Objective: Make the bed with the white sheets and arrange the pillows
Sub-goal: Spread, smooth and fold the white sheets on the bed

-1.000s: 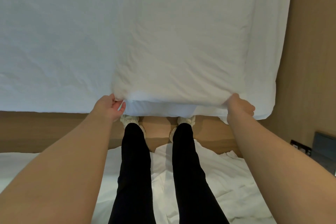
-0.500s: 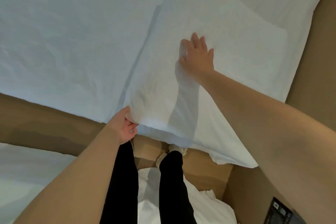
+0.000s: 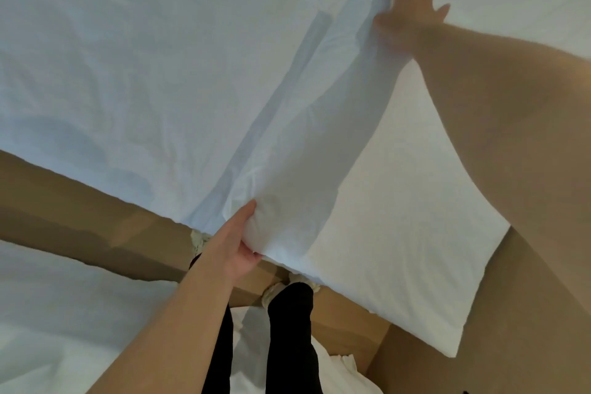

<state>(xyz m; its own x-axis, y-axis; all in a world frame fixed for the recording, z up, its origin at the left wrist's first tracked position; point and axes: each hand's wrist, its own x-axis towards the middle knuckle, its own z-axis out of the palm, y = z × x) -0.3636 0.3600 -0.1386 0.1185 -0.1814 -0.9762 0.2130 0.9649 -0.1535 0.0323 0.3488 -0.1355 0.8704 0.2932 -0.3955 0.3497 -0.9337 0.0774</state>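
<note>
The pillow point(image 3: 399, 233) is seen lying on the white sheet point(image 3: 144, 57) of the bed, in the right half of the frame, with its near end overhanging the mattress edge above the brown floor point(image 3: 64, 201). Its near left corner is grasped by the left hand point(image 3: 238, 246), thumb on top and fingers curled underneath, so that this long side is lifted into a ridge. The far end, at the upper right, is covered by the right hand point(image 3: 406, 14); whether its fingers are pressed flat or hooked over the edge cannot be told through the blur. The step in hand is judged to be the arranging of the pillow, the sheet being already spread. Next, the pillow would need to be drawn fully onto the mattress, squared with the bed edge, set down and smoothed.
</note>
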